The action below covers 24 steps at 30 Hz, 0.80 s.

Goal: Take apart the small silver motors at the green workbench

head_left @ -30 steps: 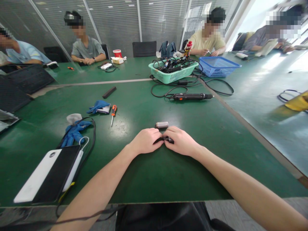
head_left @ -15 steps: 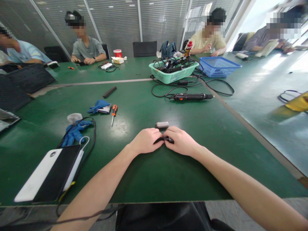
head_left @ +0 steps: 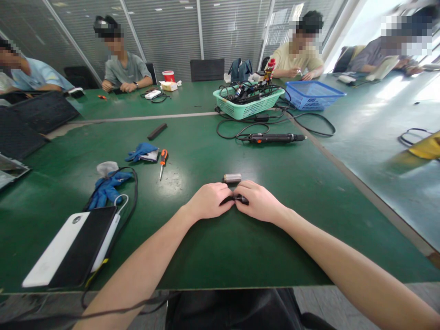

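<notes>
Left hand (head_left: 209, 201), right hand (head_left: 257, 200), both unmoved

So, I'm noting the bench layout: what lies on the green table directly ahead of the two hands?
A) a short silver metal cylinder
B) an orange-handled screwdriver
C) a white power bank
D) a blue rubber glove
A: the short silver metal cylinder lies on the green table just beyond the left hand and the right hand, not touching them.
</notes>
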Motion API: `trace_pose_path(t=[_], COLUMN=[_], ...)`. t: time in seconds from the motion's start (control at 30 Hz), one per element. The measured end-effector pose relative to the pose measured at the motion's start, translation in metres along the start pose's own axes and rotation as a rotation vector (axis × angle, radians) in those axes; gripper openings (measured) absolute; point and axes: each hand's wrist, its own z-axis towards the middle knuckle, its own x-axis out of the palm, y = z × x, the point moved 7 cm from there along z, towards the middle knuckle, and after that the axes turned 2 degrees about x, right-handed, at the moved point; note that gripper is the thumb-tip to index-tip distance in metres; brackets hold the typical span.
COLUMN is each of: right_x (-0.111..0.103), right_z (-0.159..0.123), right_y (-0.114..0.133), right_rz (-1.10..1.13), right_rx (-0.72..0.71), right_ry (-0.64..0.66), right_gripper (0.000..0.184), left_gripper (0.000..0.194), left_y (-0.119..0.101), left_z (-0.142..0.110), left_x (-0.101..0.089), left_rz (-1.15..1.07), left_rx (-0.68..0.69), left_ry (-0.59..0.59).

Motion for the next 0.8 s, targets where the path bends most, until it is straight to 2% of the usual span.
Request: trace_pose_path(t=[0.8], right_x=[0.0043], right_z=[0.0027], right_y=[0.0036], right_rz=[-0.02], right_rx=[0.0], right_ry=[0.012], right_gripper=[0.005], left_gripper=[0.016], left_y=[0.0037], left_z=[-0.0038], left_x=[0.0009], left_rz=[-0.014], left_rx=[-0.001], left_ry=[-0.009])
